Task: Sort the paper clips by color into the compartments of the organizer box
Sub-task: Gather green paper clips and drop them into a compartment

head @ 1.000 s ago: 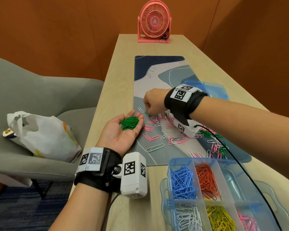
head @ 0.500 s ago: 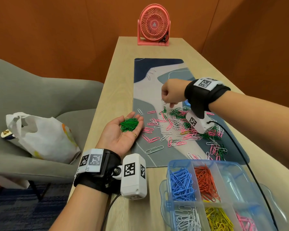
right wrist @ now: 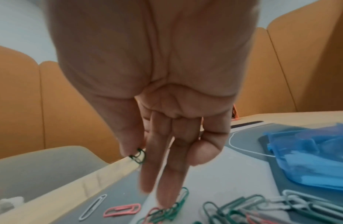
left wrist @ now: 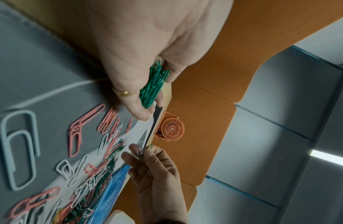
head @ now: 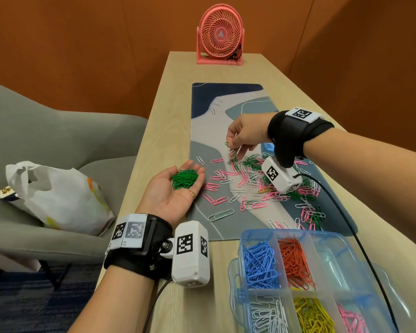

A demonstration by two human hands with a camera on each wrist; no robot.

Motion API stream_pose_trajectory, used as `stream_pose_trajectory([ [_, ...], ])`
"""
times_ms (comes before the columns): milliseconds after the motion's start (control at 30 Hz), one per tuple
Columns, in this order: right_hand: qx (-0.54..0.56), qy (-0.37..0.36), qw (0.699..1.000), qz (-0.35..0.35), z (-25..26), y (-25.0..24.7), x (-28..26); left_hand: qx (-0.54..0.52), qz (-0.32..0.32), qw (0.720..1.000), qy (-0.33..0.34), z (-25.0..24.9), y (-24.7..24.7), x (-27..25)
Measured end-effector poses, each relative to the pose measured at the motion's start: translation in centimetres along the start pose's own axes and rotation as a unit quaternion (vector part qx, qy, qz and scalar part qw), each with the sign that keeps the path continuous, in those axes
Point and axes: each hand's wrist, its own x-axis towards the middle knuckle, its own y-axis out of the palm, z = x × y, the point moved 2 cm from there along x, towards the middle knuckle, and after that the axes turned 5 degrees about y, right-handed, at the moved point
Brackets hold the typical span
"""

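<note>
My left hand [head: 175, 192] lies palm up at the mat's left edge and carries a heap of green paper clips [head: 185, 179] [left wrist: 154, 86] on its relaxed fingers. My right hand [head: 229, 145] hovers over the far left of the loose pile [head: 250, 179] of green, pink and white clips. Its thumb and forefinger pinch one green clip [right wrist: 138, 153] [left wrist: 149, 146], and its other fingers point down at the pile. The clear blue organizer box [head: 286, 231] stands at the near right. It holds blue, red, white, yellow and pink clips in separate compartments, and one compartment [head: 334, 258] shows no clips.
The patterned desk mat [head: 226, 97] runs along the table. A pink fan [head: 220, 34] stands at the far end. A blue plastic lid [right wrist: 310, 151] lies beyond the pile. A grey armchair with a white bag [head: 55, 195] is at the left. The wrist cable [head: 346, 217] crosses the box.
My right hand has gone from beside my left palm to the right and up over the pile, where it now pinches a green clip. The left hand has stayed put.
</note>
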Motion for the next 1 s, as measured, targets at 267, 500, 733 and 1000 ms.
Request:
stream_pose_trajectory([
  [267,0.113,-0.059,0.992,-0.005,1.0,0.7,-1.0,-0.006,0.003,1.0,0.006,0.1,0.3,-0.2],
  [500,0.205,-0.102,0.97,0.079,3.3,2.3,-2.4,0.091,-0.002,0.996,0.015,0.8,0.8,-0.5],
  [733,0.231,-0.113,0.964,0.075,4.2,2.7,-2.9,0.114,0.015,0.993,0.004,1.0,0.8,-0.9],
  [1000,0.25,-0.113,0.959,0.07,4.2,2.5,-2.7,0.122,0.027,0.992,-0.011,1.1,0.8,-1.1],
])
